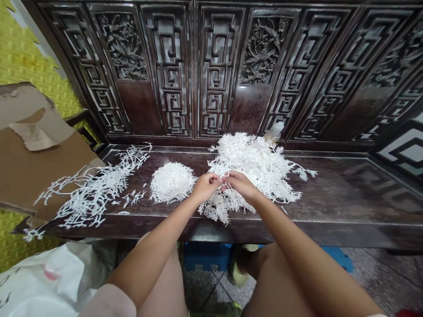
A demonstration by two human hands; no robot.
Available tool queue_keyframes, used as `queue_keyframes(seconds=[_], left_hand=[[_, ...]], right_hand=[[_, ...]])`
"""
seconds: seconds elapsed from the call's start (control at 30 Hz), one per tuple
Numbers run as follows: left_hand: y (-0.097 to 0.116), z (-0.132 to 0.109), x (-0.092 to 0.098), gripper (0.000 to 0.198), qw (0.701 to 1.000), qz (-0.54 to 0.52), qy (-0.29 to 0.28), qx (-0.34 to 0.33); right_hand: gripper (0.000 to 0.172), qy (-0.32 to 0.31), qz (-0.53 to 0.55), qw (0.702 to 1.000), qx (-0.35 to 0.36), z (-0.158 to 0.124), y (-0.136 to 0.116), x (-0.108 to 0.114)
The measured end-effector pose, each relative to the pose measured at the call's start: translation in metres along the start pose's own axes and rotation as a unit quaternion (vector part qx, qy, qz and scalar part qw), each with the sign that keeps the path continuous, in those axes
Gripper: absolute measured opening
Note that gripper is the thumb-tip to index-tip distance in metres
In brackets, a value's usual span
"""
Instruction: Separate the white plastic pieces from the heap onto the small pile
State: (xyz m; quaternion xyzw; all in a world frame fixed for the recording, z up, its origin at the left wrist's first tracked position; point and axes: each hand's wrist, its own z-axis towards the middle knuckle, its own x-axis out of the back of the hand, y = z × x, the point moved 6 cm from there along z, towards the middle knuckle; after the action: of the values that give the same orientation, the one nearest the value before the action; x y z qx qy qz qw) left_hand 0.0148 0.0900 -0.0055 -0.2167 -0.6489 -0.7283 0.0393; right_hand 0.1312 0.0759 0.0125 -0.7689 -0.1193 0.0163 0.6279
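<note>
My left hand [206,186] and my right hand [240,184] meet at the front left of a large heap of white branched pieces [264,165]. Fingertips of both hands are pinched close together on a thin white piece [226,179], partly hidden by the fingers. Left of my hands sits a rounded pile of small white pieces [173,182]. Farther left lies a loose spread of bare white branching stems [99,189], with a few small bits [134,198] beside it.
The dark wooden bench [337,189] has a carved openwork back [214,66]. A clear bottle [275,131] stands behind the heap. Torn cardboard [42,167] is at the left, over yellow matting. A white bag [49,277] lies at the lower left.
</note>
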Motion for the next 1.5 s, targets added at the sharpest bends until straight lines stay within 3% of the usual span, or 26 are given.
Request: queue_keyframes(seconds=[0.67, 0.9, 1.23, 1.4, 1.5], left_hand=[[0.002, 0.0, 0.002, 0.021, 1.0, 0.006, -0.015, 0.017], [-0.002, 0.004, -0.001, 0.022, 0.999, -0.016, -0.037, 0.024], [-0.003, 0.001, -0.007, 0.026, 0.983, -0.152, -0.062, 0.082], [0.004, -0.002, -0.01, 0.028, 0.97, -0.204, -0.099, 0.092], [0.006, -0.003, -0.007, 0.021, 0.971, -0.201, -0.089, 0.096]], right_hand=[[0.014, 0.037, -0.057, 0.998, -0.011, -0.001, -0.002, 0.002], [0.02, -0.013, -0.068, 0.997, -0.03, 0.002, 0.004, -0.005], [0.027, -0.07, -0.046, 0.996, 0.011, 0.003, 0.002, -0.011], [0.025, -0.062, -0.053, 0.996, 0.03, -0.003, -0.006, -0.014], [0.022, -0.028, -0.078, 0.996, 0.031, -0.003, -0.006, -0.011]])
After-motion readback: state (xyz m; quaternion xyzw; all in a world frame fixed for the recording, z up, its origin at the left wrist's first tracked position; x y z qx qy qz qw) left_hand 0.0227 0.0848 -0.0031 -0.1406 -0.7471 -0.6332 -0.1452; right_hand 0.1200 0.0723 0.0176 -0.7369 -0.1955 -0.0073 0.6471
